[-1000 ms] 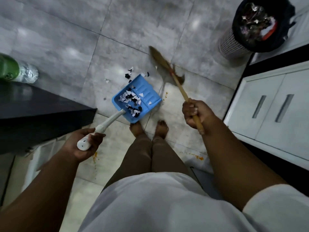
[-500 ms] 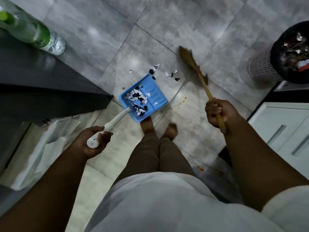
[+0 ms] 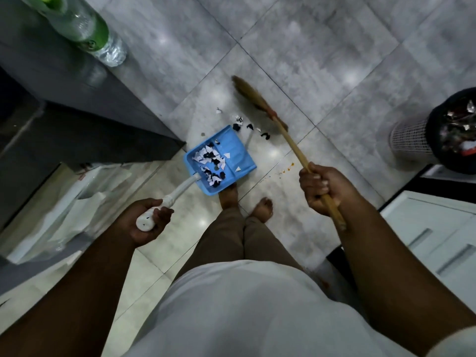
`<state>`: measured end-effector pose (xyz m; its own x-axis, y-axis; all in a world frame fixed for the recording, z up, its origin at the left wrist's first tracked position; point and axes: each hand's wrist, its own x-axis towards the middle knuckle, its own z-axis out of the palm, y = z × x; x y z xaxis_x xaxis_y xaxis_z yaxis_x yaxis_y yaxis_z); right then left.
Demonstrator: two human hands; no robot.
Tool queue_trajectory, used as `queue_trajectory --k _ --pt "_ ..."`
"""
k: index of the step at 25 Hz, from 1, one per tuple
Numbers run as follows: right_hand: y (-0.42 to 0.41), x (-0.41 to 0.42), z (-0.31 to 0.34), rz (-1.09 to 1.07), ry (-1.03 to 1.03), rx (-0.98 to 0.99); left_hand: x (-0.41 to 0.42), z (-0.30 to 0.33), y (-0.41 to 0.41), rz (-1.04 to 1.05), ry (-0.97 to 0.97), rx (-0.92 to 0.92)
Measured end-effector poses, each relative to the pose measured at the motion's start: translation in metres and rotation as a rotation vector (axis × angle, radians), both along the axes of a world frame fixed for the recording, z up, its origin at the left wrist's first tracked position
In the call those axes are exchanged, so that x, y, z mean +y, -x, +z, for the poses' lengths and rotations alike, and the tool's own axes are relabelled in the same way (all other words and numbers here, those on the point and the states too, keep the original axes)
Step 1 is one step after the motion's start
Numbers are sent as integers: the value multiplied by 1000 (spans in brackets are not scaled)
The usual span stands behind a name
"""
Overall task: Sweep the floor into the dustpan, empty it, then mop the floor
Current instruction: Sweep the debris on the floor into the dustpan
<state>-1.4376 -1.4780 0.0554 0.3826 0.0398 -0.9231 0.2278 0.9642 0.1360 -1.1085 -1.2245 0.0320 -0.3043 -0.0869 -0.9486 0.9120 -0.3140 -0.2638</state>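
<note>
Resting on the grey tiled floor [image 3: 322, 60] just ahead of the person's two bare feet, one blue dustpan [image 3: 226, 153] already carries a heap of torn black and white paper scraps [image 3: 210, 163] in its rear half, toward the handle. Its one white handle [image 3: 177, 193] slants back to the left hand [image 3: 146, 222], whose fingers curl round the handle's end. Beyond the pan's front lip lie more loose scraps [image 3: 248, 126], roughly seven or eight pieces, black and white, scattered between the lip and the one broom [image 3: 253, 95]. The broom's straw head lies on the tiles just past these scraps, and its wooden stick [image 3: 296, 148] runs back to the right hand [image 3: 320, 185], which grips it in a closed fist with the stick's end poking out behind. A few small orange specks [image 3: 287, 170] dot the tile between the pan and the right hand. At the right edge stands one mesh waste bin [image 3: 438, 135] lined in black and filled with rubbish. One white cabinet [image 3: 438, 240] with two drawer pulls sits below it. At upper left one plastic bottle [image 3: 87, 27] with a green label stands on a dark counter [image 3: 64, 81].
</note>
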Motion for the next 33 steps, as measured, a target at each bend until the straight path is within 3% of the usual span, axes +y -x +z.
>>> queue_trajectory --k 6,10,15,18,26,33 --pt "-69 -63 -22 323 159 151 29 -5 3 112 -25 11" --pt "-114 -61 -50 574 188 207 51 -1 12 148 -18 15" --pt "-95 -18 -49 861 225 267 78 9 21 203 45 27" --pt "-60 3 -35 1187 351 326 91 15 26 244 41 12" --pt "30 3 21 756 226 286 101 21 31 237 39 -29" --pt "60 -11 2 428 153 224 96 6 26 181 -32 -42"
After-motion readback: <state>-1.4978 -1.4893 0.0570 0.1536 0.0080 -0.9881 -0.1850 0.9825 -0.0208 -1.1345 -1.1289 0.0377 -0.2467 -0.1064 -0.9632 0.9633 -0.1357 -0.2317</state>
